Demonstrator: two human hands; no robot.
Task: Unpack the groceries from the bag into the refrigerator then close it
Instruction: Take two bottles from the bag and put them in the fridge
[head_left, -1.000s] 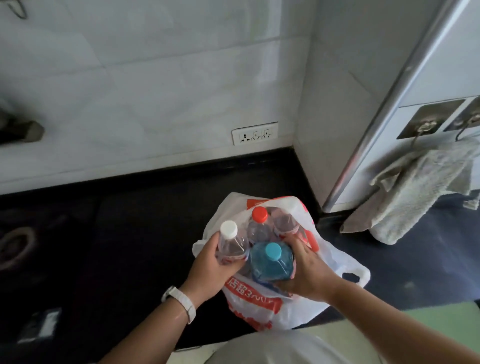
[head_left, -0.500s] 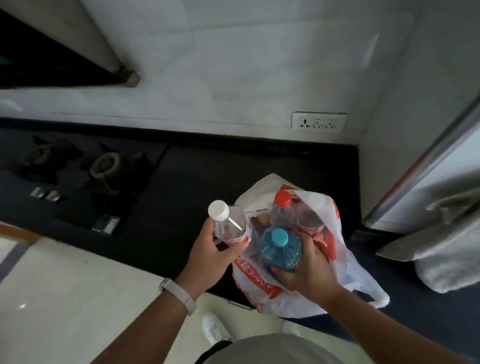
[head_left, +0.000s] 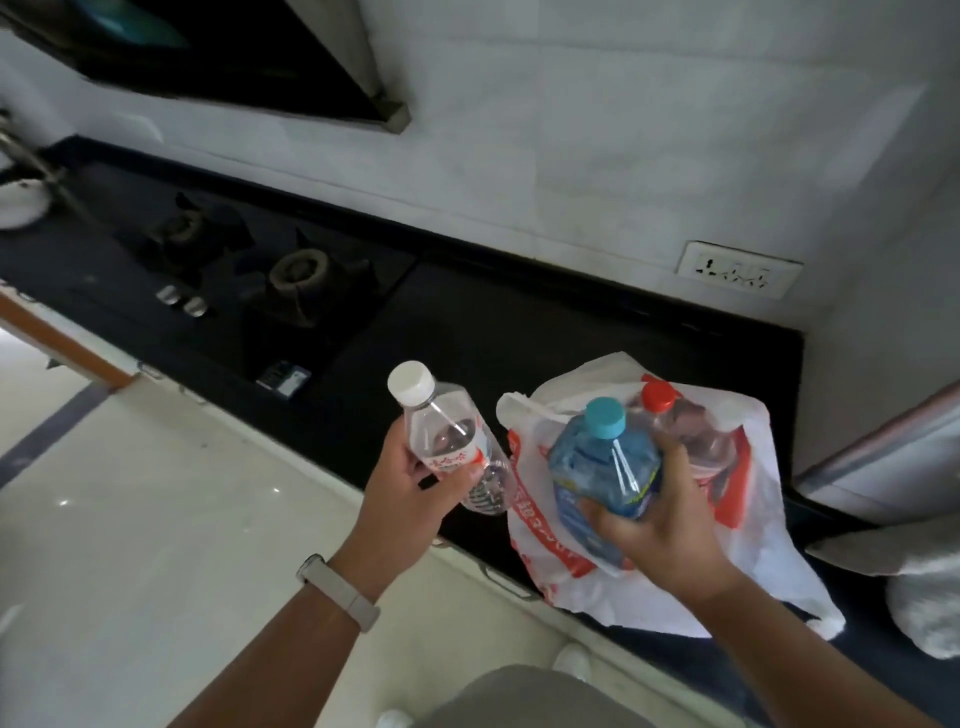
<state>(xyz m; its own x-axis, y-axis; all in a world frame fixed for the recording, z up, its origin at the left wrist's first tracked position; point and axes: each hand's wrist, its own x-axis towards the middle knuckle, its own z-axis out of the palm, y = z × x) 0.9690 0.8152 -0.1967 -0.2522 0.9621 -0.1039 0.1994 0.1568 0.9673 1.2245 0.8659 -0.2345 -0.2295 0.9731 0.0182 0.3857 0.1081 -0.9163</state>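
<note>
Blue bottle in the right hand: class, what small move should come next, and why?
Probably lift the blue bottle clear of the bag. The right hand already grips it, but its base looks still inside the bag's mouth, while the left hand holds the clear bottle fully out.

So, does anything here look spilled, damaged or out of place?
Nothing stands out. The left hand holds the white-capped bottle, capped and tilted. The right hand grips the blue bottle above the plastic bag, where a red-capped bottle remains. No spill shows on the counter.
</note>
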